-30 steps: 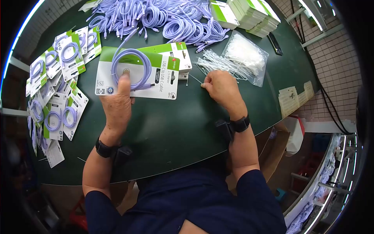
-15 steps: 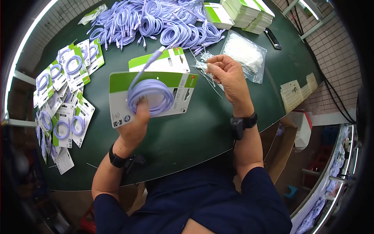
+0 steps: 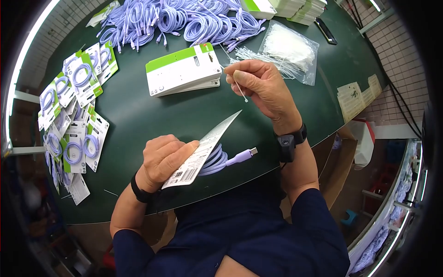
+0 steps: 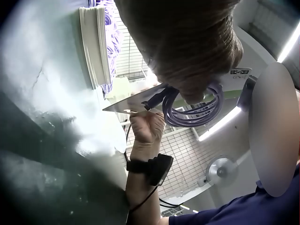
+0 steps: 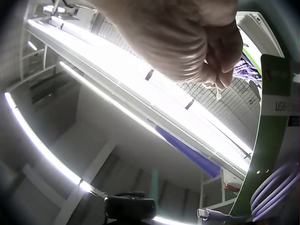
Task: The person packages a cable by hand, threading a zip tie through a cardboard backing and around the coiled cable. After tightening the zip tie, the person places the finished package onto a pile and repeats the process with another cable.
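My left hand [image 3: 164, 157] grips a printed USB-C cable card [image 3: 199, 156] by its edge, tipped steeply so its back with the barcode faces up. A coiled lilac cable [image 3: 213, 161] lies against the card's far face, its connector end sticking out to the right. In the left wrist view, the coil [image 4: 194, 119] hangs right at the fingers. Between thumb and fingertips, my right hand [image 3: 265, 87] pinches a thin white cable tie [image 3: 242, 92], its small head pointing down. The right wrist view shows the tie's head [image 5: 219, 95] below the fingers, with the card [image 5: 269, 136] alongside.
A short stack of cards [image 3: 184, 69] lies ahead on the green table [image 3: 124, 129]. Loose cable ties [image 3: 272, 62] and a bag of ties [image 3: 290, 48] sit behind my right hand. Packed cards [image 3: 76, 111] pile up at left; lilac cables [image 3: 170, 18] heap at the back.
My left hand has brought the card and cable down toward the table's front edge and turned the card's back upward. My right hand has come leftward from the loose ties with one tie.
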`<state>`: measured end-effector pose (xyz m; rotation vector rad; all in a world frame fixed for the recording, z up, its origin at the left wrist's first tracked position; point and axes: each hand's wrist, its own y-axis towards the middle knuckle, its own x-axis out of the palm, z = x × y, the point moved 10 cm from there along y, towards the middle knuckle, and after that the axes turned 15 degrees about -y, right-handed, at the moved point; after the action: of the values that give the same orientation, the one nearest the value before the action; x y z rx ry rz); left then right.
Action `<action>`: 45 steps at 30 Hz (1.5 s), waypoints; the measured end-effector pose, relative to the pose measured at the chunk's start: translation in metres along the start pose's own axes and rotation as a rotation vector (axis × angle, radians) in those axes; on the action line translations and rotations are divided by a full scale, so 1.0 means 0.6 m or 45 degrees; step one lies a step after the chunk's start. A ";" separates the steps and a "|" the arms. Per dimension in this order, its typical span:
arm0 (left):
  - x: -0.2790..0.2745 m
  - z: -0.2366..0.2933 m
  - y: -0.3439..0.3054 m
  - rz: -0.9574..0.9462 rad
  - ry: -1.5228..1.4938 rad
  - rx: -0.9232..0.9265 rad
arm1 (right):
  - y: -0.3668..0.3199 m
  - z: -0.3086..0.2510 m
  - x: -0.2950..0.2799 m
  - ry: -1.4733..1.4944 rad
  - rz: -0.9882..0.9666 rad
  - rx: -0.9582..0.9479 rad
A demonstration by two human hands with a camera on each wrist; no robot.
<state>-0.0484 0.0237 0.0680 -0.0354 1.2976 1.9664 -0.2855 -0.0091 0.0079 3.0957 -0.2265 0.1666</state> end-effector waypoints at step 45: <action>0.024 0.056 -0.001 -0.189 0.218 0.315 | -0.083 -0.140 0.160 -0.593 -0.360 -0.744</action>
<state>-0.0461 0.0588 0.0777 -0.1774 1.5946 1.6956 -0.1925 0.0297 0.1005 2.4950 0.1357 -0.5323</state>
